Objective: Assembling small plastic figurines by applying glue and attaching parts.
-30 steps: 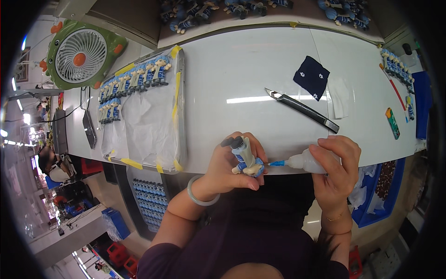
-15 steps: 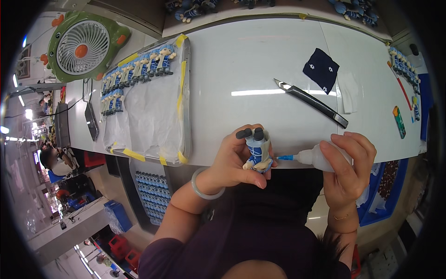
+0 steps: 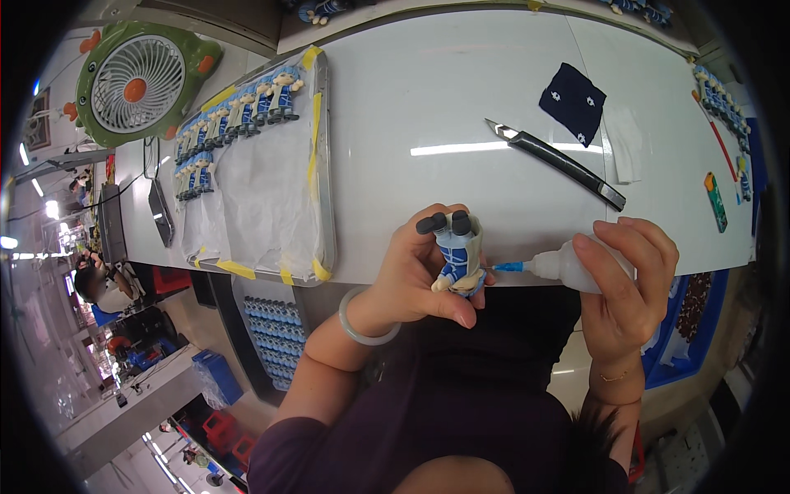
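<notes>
Gripped in my left hand is a small blue-and-cream figurine, turned upside down with its dark feet pointing up. My right hand is wrapped round a translucent white squeeze bottle lying sideways. The bottle's blue needle tip points left and reaches the figurine's side near its head end; whether it touches, I cannot tell. Beyond my hands, a black utility knife rests on the white table, its blade toward the upper left. A dark patterned cloth lies past the knife.
At left, a paper-lined tray with yellow tape holds several figurines. Behind it stands a green fan. On the right are a white tissue, a green-and-orange cutter, a red stick and more figurines. Below, a blue bin.
The view has shifted slightly. My right hand and the bottle sit a little farther right and up, with the needle tip still beside the figurine. My left hand keeps its hold.
</notes>
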A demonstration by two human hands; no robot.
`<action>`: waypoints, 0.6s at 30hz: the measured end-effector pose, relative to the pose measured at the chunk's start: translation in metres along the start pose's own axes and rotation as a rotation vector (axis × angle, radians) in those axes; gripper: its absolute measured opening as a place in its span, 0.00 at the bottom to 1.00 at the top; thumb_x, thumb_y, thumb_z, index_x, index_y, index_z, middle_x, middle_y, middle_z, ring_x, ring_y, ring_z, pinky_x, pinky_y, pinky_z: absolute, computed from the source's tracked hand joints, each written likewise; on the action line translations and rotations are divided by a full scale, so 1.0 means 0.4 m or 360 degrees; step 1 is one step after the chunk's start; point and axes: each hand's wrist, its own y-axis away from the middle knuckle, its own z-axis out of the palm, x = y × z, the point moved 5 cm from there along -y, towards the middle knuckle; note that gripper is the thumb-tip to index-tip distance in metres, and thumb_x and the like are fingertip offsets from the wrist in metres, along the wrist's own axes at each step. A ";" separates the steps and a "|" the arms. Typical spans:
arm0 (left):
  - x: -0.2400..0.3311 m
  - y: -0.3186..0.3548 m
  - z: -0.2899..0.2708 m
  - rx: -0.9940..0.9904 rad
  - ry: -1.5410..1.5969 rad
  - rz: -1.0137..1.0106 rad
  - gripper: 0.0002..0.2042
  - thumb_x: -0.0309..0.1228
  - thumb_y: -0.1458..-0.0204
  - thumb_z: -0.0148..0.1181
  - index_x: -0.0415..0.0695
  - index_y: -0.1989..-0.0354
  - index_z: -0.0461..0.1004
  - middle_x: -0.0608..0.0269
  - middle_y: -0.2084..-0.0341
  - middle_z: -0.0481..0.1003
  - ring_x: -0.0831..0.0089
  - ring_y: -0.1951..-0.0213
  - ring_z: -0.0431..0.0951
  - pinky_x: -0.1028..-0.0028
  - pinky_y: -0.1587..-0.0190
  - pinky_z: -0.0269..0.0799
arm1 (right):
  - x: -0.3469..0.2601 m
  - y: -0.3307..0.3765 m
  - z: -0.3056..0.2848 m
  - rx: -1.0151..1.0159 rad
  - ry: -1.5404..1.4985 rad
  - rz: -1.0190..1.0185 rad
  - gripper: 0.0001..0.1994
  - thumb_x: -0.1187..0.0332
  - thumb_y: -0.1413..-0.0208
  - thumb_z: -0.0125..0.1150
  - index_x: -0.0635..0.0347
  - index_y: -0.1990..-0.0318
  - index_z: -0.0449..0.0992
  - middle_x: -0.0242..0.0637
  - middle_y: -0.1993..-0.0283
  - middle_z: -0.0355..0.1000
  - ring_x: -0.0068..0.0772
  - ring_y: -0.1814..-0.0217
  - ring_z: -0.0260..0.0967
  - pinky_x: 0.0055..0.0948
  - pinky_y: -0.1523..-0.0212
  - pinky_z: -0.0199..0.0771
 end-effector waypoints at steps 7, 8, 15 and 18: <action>0.000 -0.002 0.004 0.0031 0.0014 0.0011 0.32 0.27 0.76 0.72 0.41 0.60 0.58 0.60 0.74 0.68 0.71 0.75 0.75 0.74 0.69 0.73 | 0.000 0.000 0.004 -0.0009 0.0013 0.0000 0.15 0.75 0.68 0.58 0.52 0.66 0.76 0.30 0.63 0.68 0.32 0.58 0.60 0.25 0.58 0.59; 0.002 -0.003 0.004 0.0033 0.0012 0.0036 0.33 0.27 0.76 0.72 0.41 0.60 0.58 0.61 0.74 0.68 0.71 0.75 0.75 0.74 0.69 0.73 | -0.001 0.000 0.004 -0.0012 0.0016 -0.0003 0.15 0.75 0.68 0.58 0.52 0.66 0.76 0.30 0.63 0.68 0.32 0.58 0.60 0.25 0.58 0.59; -0.001 0.000 0.002 -0.0009 -0.0026 0.0010 0.33 0.27 0.76 0.72 0.41 0.59 0.58 0.61 0.74 0.67 0.71 0.74 0.75 0.75 0.69 0.73 | -0.004 -0.003 0.001 -0.0031 0.0053 -0.0025 0.16 0.74 0.68 0.58 0.50 0.66 0.76 0.29 0.63 0.68 0.32 0.58 0.60 0.26 0.59 0.58; -0.002 0.001 0.002 0.0036 -0.0020 -0.0018 0.33 0.27 0.76 0.72 0.41 0.59 0.58 0.61 0.74 0.67 0.71 0.75 0.75 0.74 0.69 0.73 | -0.014 -0.008 -0.009 -0.0068 0.0126 -0.0075 0.15 0.72 0.67 0.58 0.49 0.65 0.76 0.28 0.63 0.68 0.31 0.59 0.61 0.26 0.60 0.57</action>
